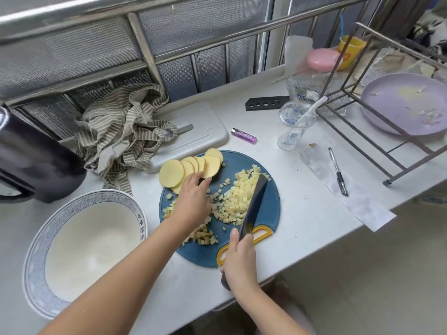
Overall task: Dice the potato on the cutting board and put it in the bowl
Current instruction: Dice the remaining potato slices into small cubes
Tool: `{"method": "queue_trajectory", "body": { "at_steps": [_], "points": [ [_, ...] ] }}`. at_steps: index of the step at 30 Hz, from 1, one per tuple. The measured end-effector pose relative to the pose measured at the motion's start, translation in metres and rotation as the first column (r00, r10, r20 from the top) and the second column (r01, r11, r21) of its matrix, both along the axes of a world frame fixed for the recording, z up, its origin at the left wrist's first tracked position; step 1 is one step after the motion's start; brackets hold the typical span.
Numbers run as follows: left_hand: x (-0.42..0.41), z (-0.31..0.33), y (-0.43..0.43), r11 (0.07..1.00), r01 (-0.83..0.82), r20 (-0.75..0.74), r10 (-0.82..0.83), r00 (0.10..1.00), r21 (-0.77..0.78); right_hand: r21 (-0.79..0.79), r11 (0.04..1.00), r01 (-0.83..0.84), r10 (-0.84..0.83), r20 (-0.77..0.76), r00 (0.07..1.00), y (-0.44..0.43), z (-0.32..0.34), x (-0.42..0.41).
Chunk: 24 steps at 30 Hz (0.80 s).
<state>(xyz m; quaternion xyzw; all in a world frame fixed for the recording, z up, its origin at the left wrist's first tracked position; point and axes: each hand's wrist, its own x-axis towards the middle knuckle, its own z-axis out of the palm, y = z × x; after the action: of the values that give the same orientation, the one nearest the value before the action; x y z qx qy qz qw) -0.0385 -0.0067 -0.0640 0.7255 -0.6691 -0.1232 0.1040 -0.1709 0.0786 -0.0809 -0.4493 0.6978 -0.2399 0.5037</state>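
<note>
- Right hand [239, 257] wrapped round the knife [254, 204] handle; the blade points away from the body and lies against the right flank of the diced heap [237, 201]
- Left hand [193, 199], fingers stretched, rests on the fanned potato slices [183, 170]; no pinch seen
- Slices sit at the far left of the cutting board [271, 206], the row running left to right; left hand is nearer
- Diced heap lies between knife and slices
- Bowl [36, 250] just left of the board, no potato in it; striped cloth [121, 131] behind

Left hand [193, 201] outstretched, fingers relaxed; right hand [239, 259] grips knife [254, 204].
</note>
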Motion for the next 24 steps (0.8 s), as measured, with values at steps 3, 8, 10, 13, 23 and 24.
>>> {"method": "queue_trajectory", "body": {
  "at_steps": [3, 8, 10, 13, 23, 24],
  "points": [
    [-0.001, 0.001, 0.003, 0.999, -0.044, -0.065, 0.042, 0.997, -0.020, 0.012, 1.000, 0.003, -0.003, 0.022, 1.000, 0.001, -0.005, 0.014],
    [0.005, 0.003, 0.001, 0.998, -0.055, -0.105, 0.051, 0.993, -0.036, 0.018, 0.999, -0.038, 0.037, 0.061, 0.997, 0.007, -0.002, 0.018],
    [0.005, 0.007, -0.001, 0.999, -0.049, -0.102, 0.049, 0.994, 0.002, -0.013, 0.998, -0.053, 0.054, 0.026, 0.998, 0.004, 0.002, 0.001],
    [-0.001, 0.013, -0.004, 0.996, -0.084, -0.106, 0.086, 0.991, 0.022, -0.071, 0.994, -0.088, 0.087, -0.005, 0.996, -0.006, 0.011, -0.033],
    [-0.016, 0.027, -0.024, 0.987, -0.155, -0.093, 0.159, 0.983, 0.053, -0.227, 0.919, -0.324, 0.240, -0.331, 0.913, -0.107, 0.008, -0.125],
    [-0.017, 0.026, -0.026, 0.985, -0.164, -0.082, 0.168, 0.982, 0.059, -0.212, 0.912, -0.352, 0.266, -0.349, 0.899, -0.113, 0.005, -0.129]
  ]
}}
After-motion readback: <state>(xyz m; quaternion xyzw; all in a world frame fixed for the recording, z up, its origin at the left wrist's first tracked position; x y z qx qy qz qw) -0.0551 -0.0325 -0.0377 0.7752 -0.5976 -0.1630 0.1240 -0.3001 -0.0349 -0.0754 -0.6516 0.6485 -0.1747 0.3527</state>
